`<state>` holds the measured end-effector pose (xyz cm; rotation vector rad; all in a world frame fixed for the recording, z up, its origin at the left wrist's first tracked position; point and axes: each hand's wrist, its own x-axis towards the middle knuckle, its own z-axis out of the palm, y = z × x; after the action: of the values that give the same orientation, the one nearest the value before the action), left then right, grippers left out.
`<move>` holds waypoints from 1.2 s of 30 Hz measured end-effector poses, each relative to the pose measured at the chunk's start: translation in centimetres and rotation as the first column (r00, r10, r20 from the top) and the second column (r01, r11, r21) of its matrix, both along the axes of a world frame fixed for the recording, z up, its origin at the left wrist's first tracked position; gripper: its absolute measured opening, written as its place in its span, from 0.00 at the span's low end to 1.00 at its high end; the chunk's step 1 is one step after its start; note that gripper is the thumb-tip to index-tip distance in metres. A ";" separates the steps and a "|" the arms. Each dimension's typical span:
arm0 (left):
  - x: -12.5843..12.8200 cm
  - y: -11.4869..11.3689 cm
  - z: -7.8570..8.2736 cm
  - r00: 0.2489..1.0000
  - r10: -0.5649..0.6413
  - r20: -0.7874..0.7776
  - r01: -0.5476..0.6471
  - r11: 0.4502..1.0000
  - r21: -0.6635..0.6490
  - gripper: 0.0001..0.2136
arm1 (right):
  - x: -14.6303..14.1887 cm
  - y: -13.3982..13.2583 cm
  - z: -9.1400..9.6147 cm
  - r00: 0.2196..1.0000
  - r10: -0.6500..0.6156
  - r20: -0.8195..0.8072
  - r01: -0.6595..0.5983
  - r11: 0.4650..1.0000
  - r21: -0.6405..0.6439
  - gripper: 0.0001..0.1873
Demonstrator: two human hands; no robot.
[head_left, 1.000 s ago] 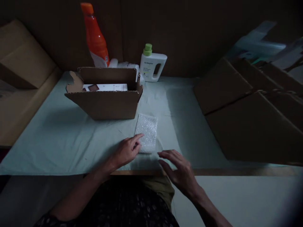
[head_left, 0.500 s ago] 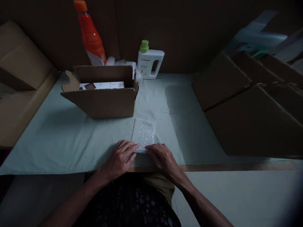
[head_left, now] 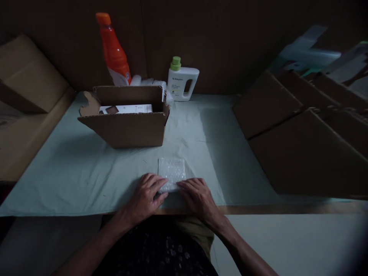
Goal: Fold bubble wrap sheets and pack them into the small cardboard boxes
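A small piece of bubble wrap point(head_left: 172, 171) lies near the front edge of the cloth-covered table, its near end folded over. My left hand point(head_left: 149, 193) grips that near end at its left corner, fingers on top and thumb at the front. At the right corner my right hand point(head_left: 198, 194) has its fingertips pressed on the same fold; its thumb is mostly hidden. Whether anything lies inside the fold I cannot tell. Just beyond stands an open cardboard box point(head_left: 135, 130) holding a white printed box point(head_left: 132, 109).
Behind the cardboard box are an orange bottle point(head_left: 115, 53) and more bubble wrap point(head_left: 136, 80). A white jug with a green cap point(head_left: 179, 82) stands by the back wall. Divided cardboard bins point(head_left: 304, 153) fill the right side; another carton point(head_left: 31, 76) is at the left.
The bubble wrap has become shorter, its far end now closer to my hands as it is folded over. Both hands stay at its near end. The whole view has shifted slightly.
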<state>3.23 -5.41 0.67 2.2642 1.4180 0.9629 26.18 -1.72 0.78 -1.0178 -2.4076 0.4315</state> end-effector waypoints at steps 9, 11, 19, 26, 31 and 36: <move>0.2 2.0 -1.1 0.977 0.199 -0.080 -0.205 0.976 -0.079 0.13 | -0.2 -0.1 0.5 0.993 -0.048 0.109 0.032 0.989 0.143 0.14; 0.2 2.2 -1.0 0.967 0.253 0.031 -0.248 0.961 -0.125 0.14 | -0.6 0.5 0.2 0.990 -0.024 0.142 0.004 0.991 0.133 0.12; 0.7 -2.4 0.3 0.404 0.630 0.663 0.049 0.709 -0.703 0.32 | -2.3 1.2 0.6 0.986 -0.118 -0.121 0.081 0.957 -0.279 0.14; 2.5 -1.6 0.4 0.107 0.708 0.698 0.153 0.682 -0.715 0.31 | -2.4 0.1 2.1 0.944 -0.190 -0.269 0.074 0.918 -0.391 0.20; 2.6 -1.5 0.6 0.117 0.657 0.745 0.165 0.726 -0.667 0.26 | -2.3 0.0 2.1 0.933 -0.208 -0.294 -0.015 0.794 -0.608 0.19; -0.7 -0.1 2.2 0.230 0.525 0.820 0.161 0.810 -0.564 0.23 | -2.4 2.3 6.1 0.927 -0.201 -0.318 0.001 0.846 -0.532 0.15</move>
<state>2.56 -5.56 2.84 0.6261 1.0756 1.4055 23.74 0.54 6.92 -1.1570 -1.9214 1.1795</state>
